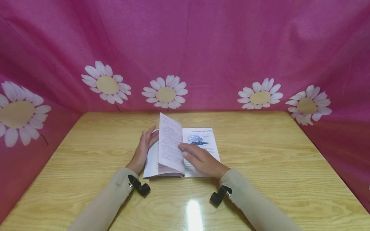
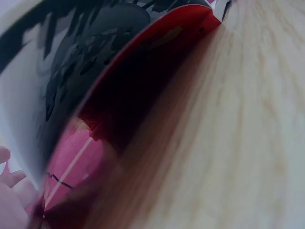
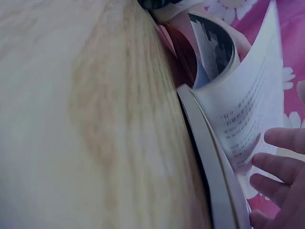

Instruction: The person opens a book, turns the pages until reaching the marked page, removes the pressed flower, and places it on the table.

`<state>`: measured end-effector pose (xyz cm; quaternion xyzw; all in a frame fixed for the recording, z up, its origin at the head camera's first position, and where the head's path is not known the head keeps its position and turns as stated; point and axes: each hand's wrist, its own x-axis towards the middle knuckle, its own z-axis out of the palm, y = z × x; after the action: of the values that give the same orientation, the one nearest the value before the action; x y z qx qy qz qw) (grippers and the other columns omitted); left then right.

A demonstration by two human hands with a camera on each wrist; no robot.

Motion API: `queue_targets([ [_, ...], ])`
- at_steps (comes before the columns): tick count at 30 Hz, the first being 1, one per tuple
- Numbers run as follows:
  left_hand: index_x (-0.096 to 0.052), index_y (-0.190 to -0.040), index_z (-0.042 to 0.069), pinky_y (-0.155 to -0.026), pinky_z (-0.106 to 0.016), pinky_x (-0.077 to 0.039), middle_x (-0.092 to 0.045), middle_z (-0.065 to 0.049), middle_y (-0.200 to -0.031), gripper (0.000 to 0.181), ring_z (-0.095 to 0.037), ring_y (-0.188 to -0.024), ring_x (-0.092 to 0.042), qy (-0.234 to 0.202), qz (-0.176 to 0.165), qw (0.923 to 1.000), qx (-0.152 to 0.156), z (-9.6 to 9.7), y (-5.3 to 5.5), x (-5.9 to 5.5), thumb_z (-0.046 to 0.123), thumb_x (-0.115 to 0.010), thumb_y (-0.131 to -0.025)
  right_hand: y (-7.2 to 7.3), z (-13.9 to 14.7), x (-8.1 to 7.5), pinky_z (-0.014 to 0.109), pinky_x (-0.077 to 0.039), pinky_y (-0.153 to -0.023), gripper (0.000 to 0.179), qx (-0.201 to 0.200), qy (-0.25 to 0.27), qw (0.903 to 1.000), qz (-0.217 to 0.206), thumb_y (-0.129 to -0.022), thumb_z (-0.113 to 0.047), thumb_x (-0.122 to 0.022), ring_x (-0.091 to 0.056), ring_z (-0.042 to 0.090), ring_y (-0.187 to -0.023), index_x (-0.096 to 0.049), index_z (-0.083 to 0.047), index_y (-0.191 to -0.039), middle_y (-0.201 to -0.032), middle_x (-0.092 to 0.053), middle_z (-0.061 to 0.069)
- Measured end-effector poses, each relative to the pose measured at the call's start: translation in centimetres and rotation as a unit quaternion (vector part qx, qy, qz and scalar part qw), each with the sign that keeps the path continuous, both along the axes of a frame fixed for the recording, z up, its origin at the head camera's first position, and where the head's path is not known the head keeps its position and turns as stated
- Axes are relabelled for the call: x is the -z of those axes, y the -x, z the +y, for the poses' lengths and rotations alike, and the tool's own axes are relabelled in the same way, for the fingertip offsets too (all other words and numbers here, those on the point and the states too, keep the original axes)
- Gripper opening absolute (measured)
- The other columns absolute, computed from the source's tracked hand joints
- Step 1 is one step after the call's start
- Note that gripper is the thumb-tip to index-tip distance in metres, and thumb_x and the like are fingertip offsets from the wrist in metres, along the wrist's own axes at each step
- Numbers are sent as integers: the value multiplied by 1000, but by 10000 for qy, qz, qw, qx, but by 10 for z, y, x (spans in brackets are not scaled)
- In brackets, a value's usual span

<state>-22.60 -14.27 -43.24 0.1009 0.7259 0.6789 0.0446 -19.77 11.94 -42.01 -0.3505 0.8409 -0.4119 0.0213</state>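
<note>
An open book (image 1: 202, 166) with printed text lies on the table, a blue picture on its right-hand page. One page (image 1: 170, 144) stands raised near the middle, leaning left. My right hand (image 1: 203, 160) reaches over the right-hand page, its extended fingers at the raised page near the spine; the right wrist view shows the fingers (image 3: 276, 164) spread against the printed sheet. My left hand (image 1: 141, 149) lies along the book's left edge, fingers fairly straight, the tips partly behind the left pages. In the left wrist view, the red underside of the cover (image 2: 190, 19) curves up off the table.
The wood-grain table (image 1: 260, 144) extends around the book, with a bright light reflection in front. A pink curtain (image 1: 208, 48) with white daisies encloses the back and sides. A black camera mount (image 1: 140, 186) sits on the left wrist, another (image 1: 219, 195) on the right.
</note>
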Motion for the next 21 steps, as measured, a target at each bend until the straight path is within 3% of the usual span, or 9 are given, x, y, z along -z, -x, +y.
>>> queue_targets([
  [7, -25, -154, 16, -117, -39, -13, -34, -6, -153, 74, -21, -139, -35, -520, -229, 9974, -443, -1, 1, -1, 62, -7, -99, -6, -6, -4, 45, -20, -115, 47, -4, -537, 9985, -86, -104, -44, -32, -24, 16, -142, -46, -25, -145, -155, -32, 1],
  [12, -28, -152, 12, -117, -36, -18, -31, -12, -154, 64, -23, -140, -32, -953, -183, 9930, -677, -1, 2, -1, 48, -7, -103, -9, -8, -4, 49, -18, -114, 49, -42, -756, 9969, -209, -103, -48, -31, -18, 20, -144, -43, -30, -146, -158, -24, 1],
  [21, -26, -152, 8, -116, -32, -20, -25, -15, -154, 64, -25, -142, -26, -922, -284, 9916, -860, -1, 4, -1, 46, -10, -104, -13, -15, -5, 51, -4, -116, 53, -133, -1219, 9924, -89, -102, -53, -27, -11, 17, -147, -42, -30, -147, -161, -17, 2],
])
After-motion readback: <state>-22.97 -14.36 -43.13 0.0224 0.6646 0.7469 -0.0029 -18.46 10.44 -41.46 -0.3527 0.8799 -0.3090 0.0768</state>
